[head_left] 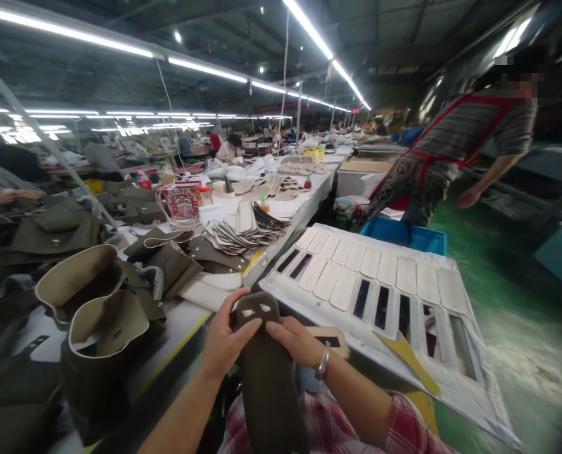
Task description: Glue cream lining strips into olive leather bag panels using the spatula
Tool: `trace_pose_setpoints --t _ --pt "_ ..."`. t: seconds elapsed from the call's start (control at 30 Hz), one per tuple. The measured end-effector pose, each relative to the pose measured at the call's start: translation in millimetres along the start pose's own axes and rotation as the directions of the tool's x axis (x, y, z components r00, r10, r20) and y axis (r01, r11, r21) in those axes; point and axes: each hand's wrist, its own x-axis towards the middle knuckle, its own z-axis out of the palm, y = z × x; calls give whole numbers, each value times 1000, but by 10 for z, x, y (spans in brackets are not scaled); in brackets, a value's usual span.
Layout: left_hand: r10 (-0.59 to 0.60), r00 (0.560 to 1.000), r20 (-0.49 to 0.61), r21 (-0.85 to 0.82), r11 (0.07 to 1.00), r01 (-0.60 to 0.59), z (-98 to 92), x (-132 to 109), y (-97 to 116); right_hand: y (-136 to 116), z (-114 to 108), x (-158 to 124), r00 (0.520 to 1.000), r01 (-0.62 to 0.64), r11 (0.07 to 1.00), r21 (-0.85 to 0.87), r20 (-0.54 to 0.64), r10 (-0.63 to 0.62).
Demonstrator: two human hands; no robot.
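A long dark olive leather-like panel [269,384] with a rounded top end is held upright in front of my body. Two small cut-outs near its top show pale. My left hand [224,337] grips its left edge, thumb on the face below the cut-outs. From the other side my right hand [297,340], with a metal bracelet at the wrist, grips the right edge with its thumb on the face. The fingers behind the panel are partly hidden. Just right of my right hand lies a pale rounded piece [340,334] with a dark slot.
On the left bench stand open olive bags [108,328]. A fanned stack of pale-edged pieces [247,227] lies farther along. To the right, a white board [356,328] carries pale strips and a yellow spatula-like tool [408,362]. Behind it are a blue bin [429,236] and a person in a red-trimmed apron [451,139].
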Motion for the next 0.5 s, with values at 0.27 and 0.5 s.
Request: trace_pose_setpoints --t 0.27,0.5 --pt "18 998 52 445 895 -39 -35 -148 -90 112 -47 80 994 -63 986 156 -78 76" --pt "-7 984 177 376 925 -61 -59 -91 -95 165 -22 73 988 -114 988 100 -92 123"
